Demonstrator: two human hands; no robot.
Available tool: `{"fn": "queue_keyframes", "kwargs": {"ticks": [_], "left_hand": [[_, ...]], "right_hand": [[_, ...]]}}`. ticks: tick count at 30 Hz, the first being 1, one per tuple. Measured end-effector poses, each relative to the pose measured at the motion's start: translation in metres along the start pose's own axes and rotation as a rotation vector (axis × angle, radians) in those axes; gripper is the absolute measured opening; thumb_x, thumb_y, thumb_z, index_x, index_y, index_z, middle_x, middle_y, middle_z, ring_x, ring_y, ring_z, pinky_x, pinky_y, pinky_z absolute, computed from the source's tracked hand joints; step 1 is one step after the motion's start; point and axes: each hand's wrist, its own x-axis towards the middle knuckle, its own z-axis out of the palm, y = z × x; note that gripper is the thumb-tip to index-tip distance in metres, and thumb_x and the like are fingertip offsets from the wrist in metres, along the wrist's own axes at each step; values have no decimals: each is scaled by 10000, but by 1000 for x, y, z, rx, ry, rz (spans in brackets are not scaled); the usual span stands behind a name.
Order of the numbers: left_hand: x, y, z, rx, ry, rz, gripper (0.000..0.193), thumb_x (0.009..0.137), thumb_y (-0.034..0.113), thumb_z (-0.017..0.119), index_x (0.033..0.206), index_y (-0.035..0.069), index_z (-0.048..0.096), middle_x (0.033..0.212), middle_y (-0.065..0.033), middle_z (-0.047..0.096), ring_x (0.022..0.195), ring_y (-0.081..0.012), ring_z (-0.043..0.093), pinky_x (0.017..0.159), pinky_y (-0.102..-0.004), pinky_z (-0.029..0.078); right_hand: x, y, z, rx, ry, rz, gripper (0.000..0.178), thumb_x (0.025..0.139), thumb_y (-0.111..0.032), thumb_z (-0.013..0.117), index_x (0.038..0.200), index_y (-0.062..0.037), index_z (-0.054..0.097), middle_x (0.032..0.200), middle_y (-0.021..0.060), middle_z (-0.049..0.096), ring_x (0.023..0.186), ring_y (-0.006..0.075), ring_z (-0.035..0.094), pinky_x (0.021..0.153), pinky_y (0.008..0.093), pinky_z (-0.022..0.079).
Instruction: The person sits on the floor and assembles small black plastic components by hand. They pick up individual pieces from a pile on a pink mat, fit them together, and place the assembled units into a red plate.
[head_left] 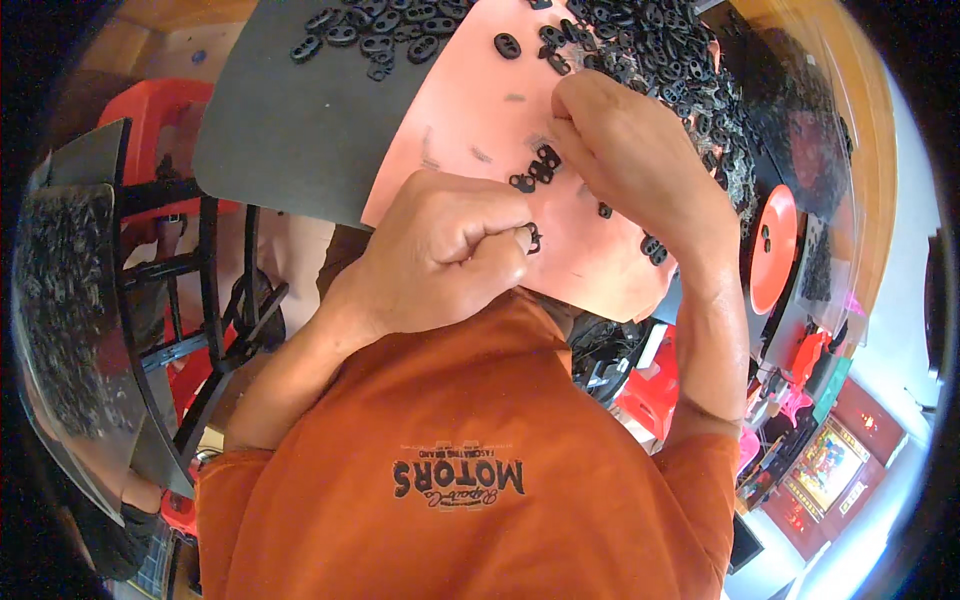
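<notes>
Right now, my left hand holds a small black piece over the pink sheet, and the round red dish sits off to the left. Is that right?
Not quite: the head view shows the round red dish off to the right. The left hand does hold a small black piece over the pink sheet.

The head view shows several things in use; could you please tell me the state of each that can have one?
Left hand: closed, pinching a small black piece
Right hand: curled over the pink sheet, grip hidden
Pink sheet: spread out, marked with grey smudges
Black pile: loose, heaped
Red dish: holding small dark bits
</notes>
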Motion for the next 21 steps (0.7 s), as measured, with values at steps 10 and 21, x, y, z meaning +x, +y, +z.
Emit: {"fn": "queue_keyframes", "kwargs": {"ticks": [10,21], "left_hand": [[3,8,-8,-172,-57,-191,203,807,79,450,626,7,505,566,-10,463,515,-79,432,469,-263,342],[5,-1,1,-265,-29,-213,228,913,178,474,831,-11,571,686,-19,539,609,-88,501,540,-234,411]], "right_hand": [[-14,-16,-22,678,244,227,112,784,-39,575,893,-12,577,705,84,567,564,146,520,523,271,451],[-42,-34,-30,1050,158,278,96,844,-73,637,874,7,592,714,10,571,600,44,488,523,201,413]]}}
